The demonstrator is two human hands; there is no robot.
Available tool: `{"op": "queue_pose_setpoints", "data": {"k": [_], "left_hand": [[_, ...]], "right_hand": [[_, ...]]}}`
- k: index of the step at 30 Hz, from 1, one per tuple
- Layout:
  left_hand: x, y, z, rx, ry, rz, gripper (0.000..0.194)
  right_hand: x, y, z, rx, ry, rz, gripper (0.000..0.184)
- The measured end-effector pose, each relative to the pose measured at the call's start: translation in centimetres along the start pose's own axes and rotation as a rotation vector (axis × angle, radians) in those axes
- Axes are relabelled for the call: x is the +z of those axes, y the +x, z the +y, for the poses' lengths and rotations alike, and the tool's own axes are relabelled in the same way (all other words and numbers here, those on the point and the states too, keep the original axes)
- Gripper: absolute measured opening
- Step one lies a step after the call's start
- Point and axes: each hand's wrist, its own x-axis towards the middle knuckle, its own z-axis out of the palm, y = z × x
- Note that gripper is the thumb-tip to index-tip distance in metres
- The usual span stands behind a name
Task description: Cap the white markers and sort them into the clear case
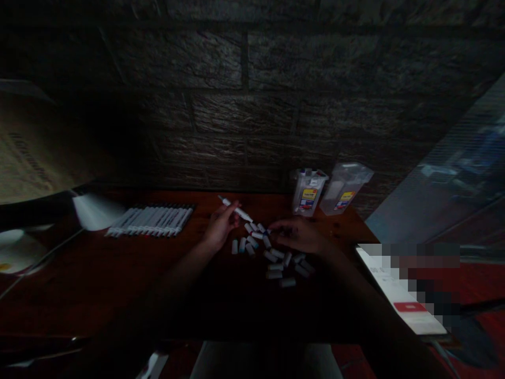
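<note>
My left hand point(222, 226) is closed around a white marker point(238, 210), which slants down to the right with its pale tip toward the loose caps. My right hand point(294, 232) reaches into the right side of these caps, its thumb and fingertips pinched at a white cap with a dark blue end point(265, 232). Dim light leaves that grip partly unclear. Several white marker caps point(275, 267) lie scattered on the dark wooden table point(130, 284) below and between my hands. Left of them, a row of white markers point(152, 220) lies side by side.
Two clear plastic cases point(310, 193) with yellow labels stand at the back right against the brick wall point(244, 116); the left one holds some markers. A white box point(398, 289) sits at the right edge. A lamp-like white cone point(94, 210) and a brown bag point(35, 147) are left.
</note>
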Motion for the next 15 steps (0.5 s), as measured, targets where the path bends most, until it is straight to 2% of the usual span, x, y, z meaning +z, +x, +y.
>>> {"op": "queue_pose_setpoints", "data": {"k": [4,8,11,15], "left_hand": [[0.13,-0.06,-0.12,0.011,0.004,-0.017,0.041],[0.45,-0.29,0.08,0.030,-0.056,-0.075,0.039],[0.72,-0.52,0.43,0.003,-0.088,-0.114,0.035],[0.74,-0.64,0.65,-0.050,-0.110,-0.104,0.032]], "right_hand": [[0.18,0.19,-0.28,-0.063,0.015,0.084,0.026],[0.31,0.25,-0.80,-0.054,0.056,0.174,0.028],[0.35,0.27,-1.00,-0.041,0.082,0.193,0.030],[0.33,0.39,-0.80,-0.056,0.061,0.198,0.024]]}}
